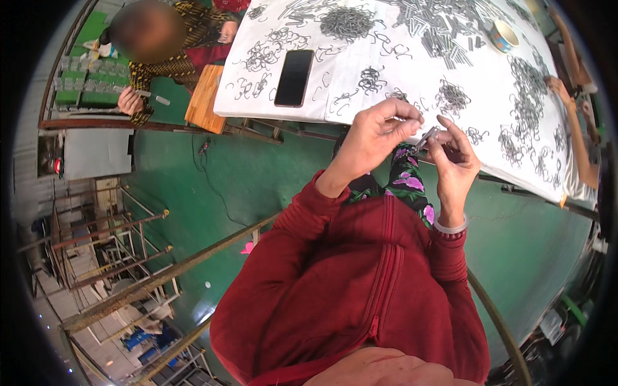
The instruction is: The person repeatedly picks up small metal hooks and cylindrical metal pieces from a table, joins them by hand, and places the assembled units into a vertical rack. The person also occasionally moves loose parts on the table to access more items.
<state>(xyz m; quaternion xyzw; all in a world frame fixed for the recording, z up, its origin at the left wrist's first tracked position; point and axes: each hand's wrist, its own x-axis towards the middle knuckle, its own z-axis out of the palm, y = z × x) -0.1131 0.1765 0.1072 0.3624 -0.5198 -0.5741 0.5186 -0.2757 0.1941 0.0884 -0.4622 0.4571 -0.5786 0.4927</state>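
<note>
My right hand point(458, 157) pinches a small, narrow grey metal piece point(425, 139) between thumb and fingers, just off the near edge of the white-covered table point(412, 64). Close to its left, my left hand point(383, 132) has thumb and fingertips drawn together; whatever they hold, if anything, is too small to tell. A gap shows between the two hands. Behind them on the table lie a clump of dark curved wire pieces point(452, 96) and a smaller clump point(370, 80).
A black phone point(295, 78) lies left on the table. Farther back are a heap of hooks point(347, 24), loose grey metal strips point(441, 29) and a paper cup point(504, 35). A co-worker's hand point(131, 101) is at left, another's point(560, 91) at right. A wooden stool point(207, 96) adjoins the table.
</note>
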